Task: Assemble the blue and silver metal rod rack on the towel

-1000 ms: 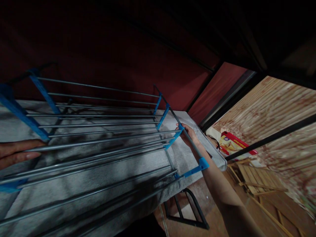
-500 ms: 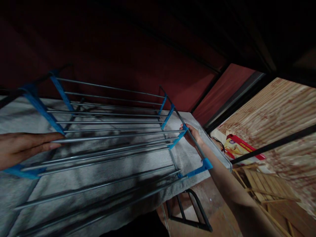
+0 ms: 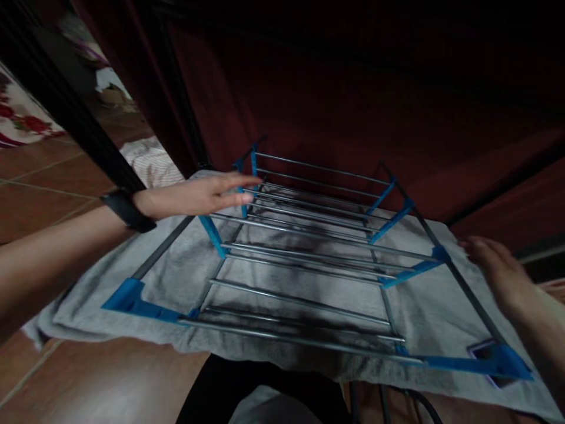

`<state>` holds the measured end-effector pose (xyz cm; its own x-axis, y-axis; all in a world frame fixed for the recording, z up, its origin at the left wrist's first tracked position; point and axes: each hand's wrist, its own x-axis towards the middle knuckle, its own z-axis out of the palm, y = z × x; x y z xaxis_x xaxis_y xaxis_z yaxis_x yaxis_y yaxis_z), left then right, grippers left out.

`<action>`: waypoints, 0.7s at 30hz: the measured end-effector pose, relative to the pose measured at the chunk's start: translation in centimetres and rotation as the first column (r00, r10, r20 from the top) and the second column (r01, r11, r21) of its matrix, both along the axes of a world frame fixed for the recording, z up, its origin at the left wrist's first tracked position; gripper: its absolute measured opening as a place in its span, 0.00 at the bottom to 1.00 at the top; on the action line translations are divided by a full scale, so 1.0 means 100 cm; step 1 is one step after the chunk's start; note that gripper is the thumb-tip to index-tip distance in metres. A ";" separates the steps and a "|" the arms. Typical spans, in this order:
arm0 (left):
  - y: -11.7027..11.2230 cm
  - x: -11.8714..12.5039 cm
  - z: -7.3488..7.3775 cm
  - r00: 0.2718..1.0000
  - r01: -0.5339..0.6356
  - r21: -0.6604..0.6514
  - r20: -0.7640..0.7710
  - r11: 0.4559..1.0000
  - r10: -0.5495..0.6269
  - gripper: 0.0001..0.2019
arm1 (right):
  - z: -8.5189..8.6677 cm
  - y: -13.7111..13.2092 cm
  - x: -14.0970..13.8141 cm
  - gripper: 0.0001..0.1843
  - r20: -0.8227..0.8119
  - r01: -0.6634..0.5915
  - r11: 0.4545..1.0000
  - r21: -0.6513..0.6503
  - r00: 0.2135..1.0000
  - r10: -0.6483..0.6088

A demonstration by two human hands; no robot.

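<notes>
A rack of thin metal rods with blue plastic end brackets [image 3: 150, 309] lies across a grey cloth in front of me. My left hand [image 3: 205, 195], with a dark band on its wrist, stretches over the rack's left side. Its fingers point at the far brackets and hold nothing; whether they touch a rod I cannot tell. My right hand [image 3: 501, 268] is beside the right-hand side bar [image 3: 465, 288], a little blurred, its fingers extended and apart from the bar.
The grey cloth [image 3: 273, 294] covers the surface under the rack. A dark flat thing with a pale rim [image 3: 481, 349] lies beneath the near right bracket. Behind stands a dark red panel [image 3: 331, 100]. Tiled floor [image 3: 48, 168] and striped fabric [image 3: 150, 159] show at left.
The view has swung left, showing both rack ends. My left hand has come off the rod it was holding, and my right hand has let go of the right-hand bracket and bar.
</notes>
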<state>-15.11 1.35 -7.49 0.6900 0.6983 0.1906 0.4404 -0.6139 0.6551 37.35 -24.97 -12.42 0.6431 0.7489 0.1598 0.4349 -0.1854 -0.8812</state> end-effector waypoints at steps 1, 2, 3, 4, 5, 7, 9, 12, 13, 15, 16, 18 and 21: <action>0.000 -0.014 0.005 0.988 -0.111 0.030 0.115 0.993 0.107 0.31 | 0.007 -0.012 -0.021 0.12 0.183 0.120 0.993 -0.015 0.976 -0.116; -0.001 -0.029 0.004 0.945 -0.238 0.028 0.237 0.971 0.225 0.28 | 0.011 -0.024 -0.044 0.13 0.282 0.135 0.991 0.008 0.950 -0.132; -0.001 -0.043 -0.002 0.877 -0.351 -0.017 0.346 0.936 0.334 0.27 | 0.010 -0.032 -0.070 0.12 0.348 0.064 0.998 0.005 0.936 -0.062; -0.002 -0.056 -0.013 0.794 -0.434 -0.097 0.428 0.895 0.432 0.25 | 0.004 -0.037 -0.097 0.12 0.368 -0.064 0.997 -0.051 0.926 0.078; -0.003 -0.067 -0.030 0.727 -0.462 -0.200 0.472 0.864 0.498 0.24 | -0.006 -0.036 -0.122 0.13 0.369 -0.231 0.964 -0.130 0.891 0.264; -0.008 -0.081 -0.075 0.687 -0.420 -0.415 0.436 0.807 0.581 0.21 | -0.034 -0.020 -0.166 0.17 0.392 -0.490 0.836 -0.248 0.738 0.549; -0.016 -0.083 -0.123 0.729 -0.388 -0.491 0.354 0.780 0.586 0.21 | -0.063 0.015 -0.198 0.18 0.510 -0.561 0.770 -0.304 0.587 0.629; -0.027 -0.075 -0.176 0.799 -0.288 -0.552 0.312 0.782 0.514 0.25 | -0.094 0.082 -0.229 0.19 0.602 -0.499 0.781 -0.375 0.510 0.615; -0.029 -0.071 -0.186 0.819 -0.254 -0.569 0.304 0.782 0.487 0.27 | -0.100 0.103 -0.238 0.19 0.605 -0.479 0.774 -0.414 0.490 0.627; -0.031 -0.064 -0.198 0.846 -0.215 -0.578 0.292 0.787 0.446 0.30 | -0.108 0.139 -0.256 0.18 0.561 -0.455 0.704 -0.545 0.426 0.710; -0.030 -0.061 -0.202 0.848 -0.218 -0.570 0.291 0.792 0.442 0.30 | -0.111 0.154 -0.265 0.18 0.516 -0.446 0.654 -0.611 0.401 0.757; -0.026 -0.056 -0.206 0.840 -0.245 -0.543 0.295 0.803 0.456 0.30 | -0.116 0.174 -0.279 0.19 0.424 -0.454 0.562 -0.691 0.376 0.824; -0.019 -0.051 -0.213 0.826 -0.291 -0.510 0.294 0.809 0.482 0.31 | -0.120 0.190 -0.289 0.18 0.366 -0.536 0.518 -0.667 0.370 0.854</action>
<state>-20.24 -0.57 -28.83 0.2742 0.9617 0.0006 0.2257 -0.0650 0.9720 8.49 -5.99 -24.43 -0.2851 0.9450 -0.1601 0.9289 0.2313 -0.2892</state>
